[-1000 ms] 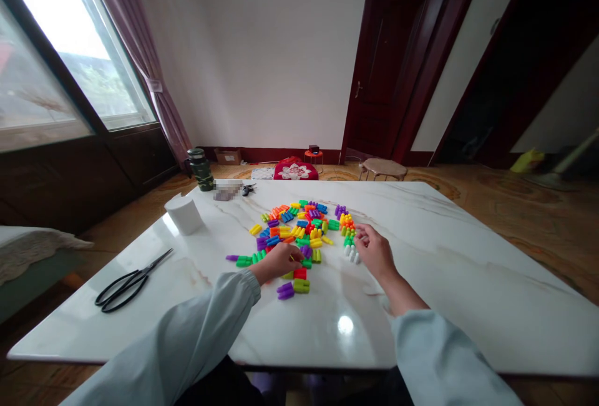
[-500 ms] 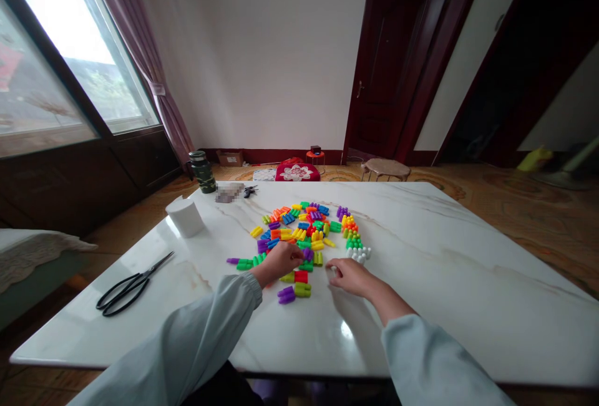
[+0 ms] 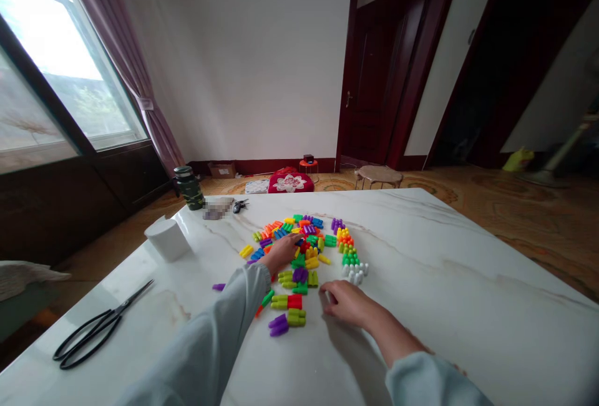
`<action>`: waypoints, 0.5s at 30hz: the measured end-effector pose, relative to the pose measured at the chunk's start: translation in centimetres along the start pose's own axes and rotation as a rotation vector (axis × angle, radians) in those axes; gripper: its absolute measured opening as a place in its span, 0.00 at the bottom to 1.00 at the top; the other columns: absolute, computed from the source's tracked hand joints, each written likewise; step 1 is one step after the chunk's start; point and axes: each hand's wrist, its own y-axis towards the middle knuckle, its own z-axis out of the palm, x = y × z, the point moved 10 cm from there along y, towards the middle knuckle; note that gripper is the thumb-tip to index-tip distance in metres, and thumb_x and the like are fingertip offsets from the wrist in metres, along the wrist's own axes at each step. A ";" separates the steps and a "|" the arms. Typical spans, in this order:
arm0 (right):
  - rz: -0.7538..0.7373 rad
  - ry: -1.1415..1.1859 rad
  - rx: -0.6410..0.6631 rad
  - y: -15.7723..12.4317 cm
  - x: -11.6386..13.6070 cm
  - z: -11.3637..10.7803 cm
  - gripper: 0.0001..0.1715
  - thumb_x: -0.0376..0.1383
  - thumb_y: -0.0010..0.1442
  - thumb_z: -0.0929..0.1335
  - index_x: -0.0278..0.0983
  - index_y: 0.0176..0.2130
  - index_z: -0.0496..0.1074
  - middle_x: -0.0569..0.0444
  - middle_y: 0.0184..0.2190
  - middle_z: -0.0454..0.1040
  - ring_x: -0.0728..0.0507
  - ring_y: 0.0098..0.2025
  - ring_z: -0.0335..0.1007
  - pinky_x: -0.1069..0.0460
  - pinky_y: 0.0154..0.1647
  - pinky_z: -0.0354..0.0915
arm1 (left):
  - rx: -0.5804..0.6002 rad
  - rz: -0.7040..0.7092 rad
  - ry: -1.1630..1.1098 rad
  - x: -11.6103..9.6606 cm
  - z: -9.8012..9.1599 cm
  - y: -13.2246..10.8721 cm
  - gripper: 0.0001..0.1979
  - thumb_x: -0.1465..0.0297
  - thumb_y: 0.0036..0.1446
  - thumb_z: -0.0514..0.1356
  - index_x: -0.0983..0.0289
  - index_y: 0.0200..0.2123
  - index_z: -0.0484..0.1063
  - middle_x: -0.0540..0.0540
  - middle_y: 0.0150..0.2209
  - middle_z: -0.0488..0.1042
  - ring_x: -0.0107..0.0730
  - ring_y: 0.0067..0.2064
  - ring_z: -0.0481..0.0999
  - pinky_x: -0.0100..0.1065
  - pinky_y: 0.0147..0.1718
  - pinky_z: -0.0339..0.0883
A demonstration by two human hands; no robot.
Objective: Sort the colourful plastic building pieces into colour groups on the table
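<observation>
My left hand [image 3: 283,251] reaches into the middle of a heap of colourful plastic bullet-shaped toy blocks [image 3: 311,262]. Its fingers are pressed together at a blue block [image 3: 300,242]; what lies between the fingertips is hidden. My right hand [image 3: 347,302] hovers low over the table, right of the heap, with bent fingers and a gap between thumb and forefinger; nothing shows in it. Just beyond it stand white blocks [image 3: 355,272] in a cluster, followed by green blocks [image 3: 350,259], orange-yellow blocks [image 3: 345,236] and purple blocks [image 3: 337,225] in a curved row.
On the marble-patterned table [image 3: 458,281] lie black-handled long scissors [image 3: 100,325] at left. Behind them are a white paper roll [image 3: 167,239], a camouflage flask [image 3: 189,188] and small black pliers [image 3: 240,205]. Purple-green blocks [image 3: 287,322] lie near me. A stool [image 3: 379,174] stands beyond the table.
My left hand has moved farther into the heap, away from the purple block, which now lies on green ones. My right hand stays near the white cluster. The view has shifted slightly.
</observation>
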 end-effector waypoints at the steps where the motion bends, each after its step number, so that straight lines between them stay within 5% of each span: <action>1: -0.005 -0.001 0.001 0.0 0.0 0.0 0.22 0.36 0.49 0.71 0.40 0.46 0.76 0.53 0.32 0.77 0.46 0.33 0.70 0.55 0.31 0.55 | 0.006 0.013 0.001 -0.2 0.4 0.2 0.26 0.80 0.54 0.55 0.64 0.56 0.69 0.59 0.57 0.71 0.40 0.57 0.71 0.38 0.58 0.62; 10: -0.002 -0.034 -0.002 0.1 0.2 0.1 0.19 0.36 0.49 0.71 0.39 0.43 0.77 0.52 0.32 0.77 0.44 0.34 0.71 0.54 0.31 0.55 | -0.014 0.018 0.082 -0.4 -0.9 -0.5 0.17 0.78 0.51 0.57 0.64 0.43 0.78 0.59 0.42 0.75 0.37 0.42 0.75 0.36 0.46 0.69; 15: 0.008 -0.038 0.004 0.0 0.4 0.0 0.19 0.35 0.48 0.71 0.39 0.42 0.78 0.51 0.32 0.78 0.44 0.34 0.71 0.54 0.31 0.55 | 0.023 0.034 0.117 -0.8 -1.5 -1.5 0.21 0.82 0.46 0.56 0.62 0.41 0.79 0.56 0.42 0.77 0.37 0.46 0.74 0.32 0.47 0.67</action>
